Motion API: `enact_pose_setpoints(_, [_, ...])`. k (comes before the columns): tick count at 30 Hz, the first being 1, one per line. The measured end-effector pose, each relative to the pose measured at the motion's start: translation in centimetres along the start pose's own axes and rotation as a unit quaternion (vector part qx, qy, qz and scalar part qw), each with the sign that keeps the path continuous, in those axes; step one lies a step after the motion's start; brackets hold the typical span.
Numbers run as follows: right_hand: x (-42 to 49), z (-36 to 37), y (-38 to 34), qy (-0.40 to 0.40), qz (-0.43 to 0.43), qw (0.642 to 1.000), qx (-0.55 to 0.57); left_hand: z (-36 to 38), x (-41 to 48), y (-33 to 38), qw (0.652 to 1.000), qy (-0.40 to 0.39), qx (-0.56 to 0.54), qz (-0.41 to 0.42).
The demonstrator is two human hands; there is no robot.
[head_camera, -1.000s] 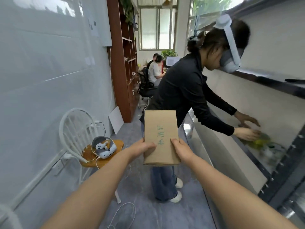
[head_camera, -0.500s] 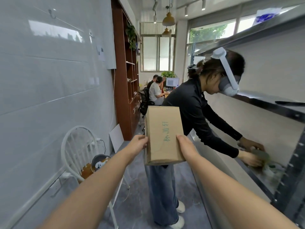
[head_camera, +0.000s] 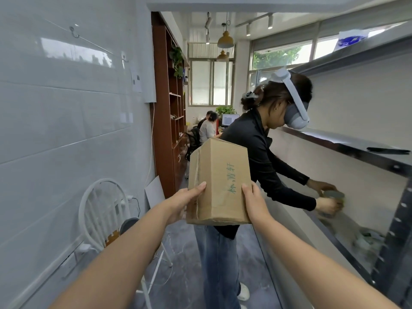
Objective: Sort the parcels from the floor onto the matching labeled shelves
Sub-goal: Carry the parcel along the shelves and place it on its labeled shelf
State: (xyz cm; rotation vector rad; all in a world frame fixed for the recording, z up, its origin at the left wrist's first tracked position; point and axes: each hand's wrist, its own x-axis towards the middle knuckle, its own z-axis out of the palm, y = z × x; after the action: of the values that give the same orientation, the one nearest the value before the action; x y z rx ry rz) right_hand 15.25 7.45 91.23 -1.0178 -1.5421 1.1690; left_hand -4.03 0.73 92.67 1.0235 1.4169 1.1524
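Observation:
I hold a brown cardboard parcel [head_camera: 219,181] at chest height in the middle of the view, green handwriting on its top face. My left hand [head_camera: 182,202] grips its left side and my right hand [head_camera: 253,202] grips its right side, thumbs on top. The parcel is tilted with its far end raised and turned slightly right. A metal shelving unit [head_camera: 356,148] runs along the right wall, its middle shelf level with the parcel's far end. A blue-and-white paper label [head_camera: 350,39] sits on the top shelf's edge.
A person in a black top, jeans and a headset [head_camera: 256,166] stands close behind the parcel, bent over the lower shelf and handling jars [head_camera: 332,197]. A white chair [head_camera: 104,210] stands at the left wall. Brown bookcase [head_camera: 169,112] further back, with seated people beyond.
My view has tilted upward and the parcel has risen, now tilted so its left side shows. The upper shelf and its label have come into view.

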Motion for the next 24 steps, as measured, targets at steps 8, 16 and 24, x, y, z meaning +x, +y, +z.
enact_pose_setpoints(8, [-0.3, 0.9, -0.9, -0.029, -0.078, 0.983, -0.165, -0.4, 0.1, -0.5, 0.995, 0.090, -0.001, 0.037])
enact_pose_setpoints(16, [0.8, 1.6, -2.9, -0.075, 0.038, 0.972, -0.220, 0.1, -0.2, -0.2, 0.989, 0.117, 0.071, 0.061])
enact_pose_setpoints(24, [0.9, -0.7, -2.2, -0.139, 0.063, 0.984, 0.089, -2.2, -1.0, 0.8, 0.994, 0.081, -0.038, 0.061])
